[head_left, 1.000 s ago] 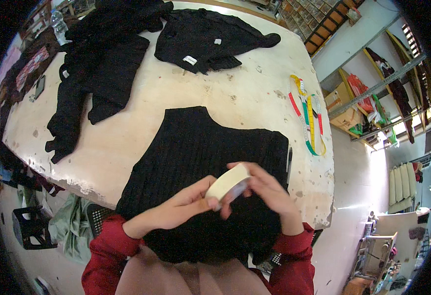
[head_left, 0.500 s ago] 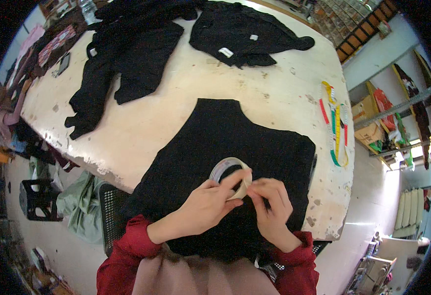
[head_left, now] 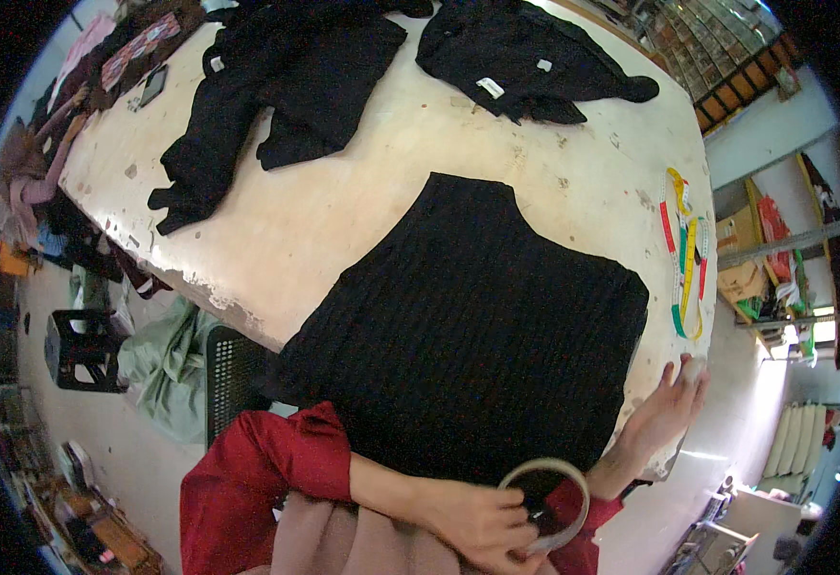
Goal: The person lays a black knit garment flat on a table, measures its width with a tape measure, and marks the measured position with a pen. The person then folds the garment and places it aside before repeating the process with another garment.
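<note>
A black ribbed garment piece (head_left: 482, 316) lies flat on the table in front of me. Close to my body, my left hand (head_left: 482, 522) is closed on a roll of tape (head_left: 583, 484), gripping its lower left side. The pale ring stands in front of my right sleeve, near the garment's lower edge. Out past the garment's right side, by the table edge, my right hand (head_left: 664, 412) is raised with its fingers stretched and apart. A pale patch shows at its fingertips, too blurred to make out.
A colourful tape measure (head_left: 688, 259) lies on the table's right. More black garments (head_left: 314, 86) and another black garment (head_left: 535, 62) with white labels lie at the far side. A phone (head_left: 153, 86) rests at far left. A black stool (head_left: 84, 350) stands on the floor at left.
My hands have parted. The left has brought the tape roll down and right toward my body; the right has moved away to the right, its fingers now stretched. The view has shifted slightly.
</note>
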The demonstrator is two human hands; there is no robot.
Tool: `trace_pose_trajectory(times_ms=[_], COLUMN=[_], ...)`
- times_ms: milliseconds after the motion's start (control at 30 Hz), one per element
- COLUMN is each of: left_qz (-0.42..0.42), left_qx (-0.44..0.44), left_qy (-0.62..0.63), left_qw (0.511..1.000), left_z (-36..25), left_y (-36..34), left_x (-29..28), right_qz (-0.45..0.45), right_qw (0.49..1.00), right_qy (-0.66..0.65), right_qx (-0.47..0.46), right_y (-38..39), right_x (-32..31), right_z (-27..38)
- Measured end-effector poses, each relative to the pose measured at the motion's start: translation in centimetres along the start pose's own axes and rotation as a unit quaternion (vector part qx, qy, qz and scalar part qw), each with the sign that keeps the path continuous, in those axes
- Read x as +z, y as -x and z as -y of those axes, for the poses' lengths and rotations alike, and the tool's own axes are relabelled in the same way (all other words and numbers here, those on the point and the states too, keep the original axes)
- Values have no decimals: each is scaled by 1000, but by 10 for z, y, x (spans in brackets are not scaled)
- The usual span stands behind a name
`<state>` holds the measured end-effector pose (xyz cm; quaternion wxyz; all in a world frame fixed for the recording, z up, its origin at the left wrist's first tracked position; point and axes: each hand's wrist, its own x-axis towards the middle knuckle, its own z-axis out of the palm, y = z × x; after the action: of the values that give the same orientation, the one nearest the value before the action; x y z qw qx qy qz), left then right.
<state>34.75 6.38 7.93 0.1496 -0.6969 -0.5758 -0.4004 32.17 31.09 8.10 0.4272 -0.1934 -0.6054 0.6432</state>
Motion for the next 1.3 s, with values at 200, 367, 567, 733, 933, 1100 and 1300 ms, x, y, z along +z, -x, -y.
trace_pose_trajectory(times_ms=[200, 367, 567, 733, 933, 1100, 1300], left_qz=[92, -4, -151, -133, -187, -256, -273], left_qx=[-224, -290, -581, -584, -560, -560, -568], left_qy=[329, -68, 14, 31, 184, 309, 332], left_qw=[912, 955, 800, 800, 786, 725, 702], left_z=[68, 194, 276, 268, 268, 270, 269], left_y=[-40, 15, 93, 97, 93, 93, 97], left_x=[-31, -79, -105, -108, -110, -108, -108], right_qz=[139, -13, 124, 314, 542, 534, 531], right_qw=[989, 888, 793, 861, 827, 833, 833], right_qy=[49, 451, 587, 381, 150, 147, 149], right_qx=[-19, -92, -110, -123, -3, 11, -52], right_y=[50, -11, -29, -51, -53, -40, -30], right_x=[-41, -86, -99, 45, 215, 256, 258], right_z=[-16, -15, -36, 19, -45, -108, -116])
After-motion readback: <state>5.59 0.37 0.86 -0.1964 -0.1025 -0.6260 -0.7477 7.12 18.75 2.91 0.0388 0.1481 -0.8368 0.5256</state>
